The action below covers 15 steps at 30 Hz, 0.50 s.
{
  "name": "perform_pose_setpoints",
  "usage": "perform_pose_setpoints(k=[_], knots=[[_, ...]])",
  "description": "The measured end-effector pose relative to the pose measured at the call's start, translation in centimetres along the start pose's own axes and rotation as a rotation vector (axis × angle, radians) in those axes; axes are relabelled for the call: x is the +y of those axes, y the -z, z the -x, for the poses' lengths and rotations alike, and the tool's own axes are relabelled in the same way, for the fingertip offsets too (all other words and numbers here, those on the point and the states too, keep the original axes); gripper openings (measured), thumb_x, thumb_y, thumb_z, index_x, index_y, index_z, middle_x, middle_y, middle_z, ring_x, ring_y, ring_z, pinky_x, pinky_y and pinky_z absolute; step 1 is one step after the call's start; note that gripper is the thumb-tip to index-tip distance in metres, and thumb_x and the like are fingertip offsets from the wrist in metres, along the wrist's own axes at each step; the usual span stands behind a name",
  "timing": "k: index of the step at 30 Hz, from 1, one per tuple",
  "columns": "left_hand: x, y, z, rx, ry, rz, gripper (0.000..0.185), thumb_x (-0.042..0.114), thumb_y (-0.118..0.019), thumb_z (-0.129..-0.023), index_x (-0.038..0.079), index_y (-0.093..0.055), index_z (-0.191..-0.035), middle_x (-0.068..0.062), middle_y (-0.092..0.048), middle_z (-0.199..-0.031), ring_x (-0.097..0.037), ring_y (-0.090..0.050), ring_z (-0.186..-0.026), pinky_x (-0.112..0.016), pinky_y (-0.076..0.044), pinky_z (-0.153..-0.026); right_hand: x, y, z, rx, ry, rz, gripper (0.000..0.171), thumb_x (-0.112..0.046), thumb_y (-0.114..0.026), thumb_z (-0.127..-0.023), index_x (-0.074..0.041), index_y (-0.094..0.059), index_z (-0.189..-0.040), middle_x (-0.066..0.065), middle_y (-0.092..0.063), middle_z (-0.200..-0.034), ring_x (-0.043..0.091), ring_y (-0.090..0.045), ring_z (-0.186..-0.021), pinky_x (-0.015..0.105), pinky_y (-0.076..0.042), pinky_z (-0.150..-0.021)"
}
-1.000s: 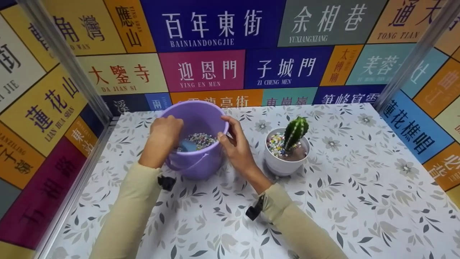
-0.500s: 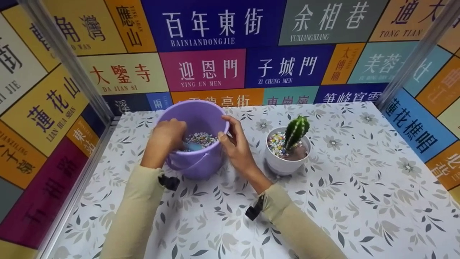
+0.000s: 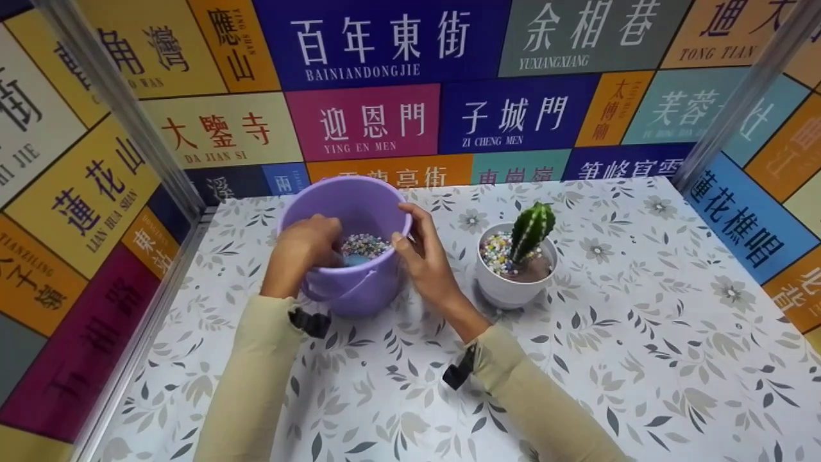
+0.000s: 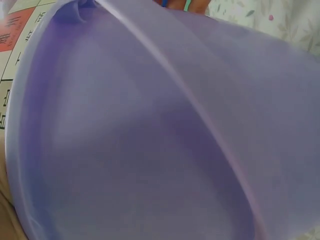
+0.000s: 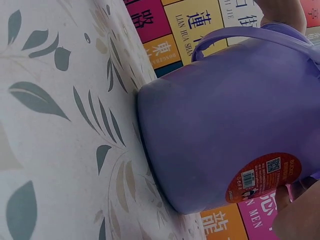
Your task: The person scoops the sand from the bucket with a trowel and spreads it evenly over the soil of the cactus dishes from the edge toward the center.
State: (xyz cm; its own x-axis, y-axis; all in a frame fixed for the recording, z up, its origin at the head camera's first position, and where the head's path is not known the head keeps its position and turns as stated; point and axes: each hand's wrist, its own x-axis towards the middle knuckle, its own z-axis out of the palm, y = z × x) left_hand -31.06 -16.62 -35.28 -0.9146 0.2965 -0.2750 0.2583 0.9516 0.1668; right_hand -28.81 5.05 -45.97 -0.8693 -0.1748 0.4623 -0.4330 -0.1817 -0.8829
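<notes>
While the purple bucket [image 3: 349, 256] stood on the flowered table [image 3: 641, 359], at about nine o'clock from the white cactus pot [image 3: 513, 282], its rim at three o'clock was pinched by the right hand [image 3: 426, 260]. The left hand [image 3: 304, 247] was curled inside the bucket over the coloured pebbles [image 3: 365, 245], where a blue scoop [image 3: 355, 260] was seen; whether the scoop was gripped could not be told.
</notes>
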Motion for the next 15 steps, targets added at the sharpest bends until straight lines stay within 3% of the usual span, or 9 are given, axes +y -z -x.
perform_pose_setpoints(k=[3,15], knots=[[-0.18,-0.03,0.01,0.003,-0.009,0.007,0.011,0.02,-0.083,-0.091,0.01,-0.081,-0.095,-0.011,-0.077,-0.095,-0.029,-0.065,-0.085,-0.042,-0.054,-0.079,0.05,-0.07,-0.05,-0.005,0.014,-0.021,0.054,-0.015,-0.058,-0.109,-0.01,-0.04,-0.161,0.019,-0.039,-0.171,0.041,-0.04,-0.159,0.057,-0.032,-0.132],[-0.47,-0.58,0.23,0.096,-0.058,0.091,0.014,0.022,-0.084,-0.093,0.011,-0.086,-0.102,-0.011,-0.083,-0.102,-0.033,-0.072,-0.093,-0.048,-0.057,-0.09,0.02,-0.08,0.01,0.005,-0.012,-0.026,0.054,-0.015,-0.059,-0.108,-0.011,-0.042,-0.159,0.012,-0.04,-0.171,0.034,-0.04,-0.161,0.047,-0.035,-0.132]])
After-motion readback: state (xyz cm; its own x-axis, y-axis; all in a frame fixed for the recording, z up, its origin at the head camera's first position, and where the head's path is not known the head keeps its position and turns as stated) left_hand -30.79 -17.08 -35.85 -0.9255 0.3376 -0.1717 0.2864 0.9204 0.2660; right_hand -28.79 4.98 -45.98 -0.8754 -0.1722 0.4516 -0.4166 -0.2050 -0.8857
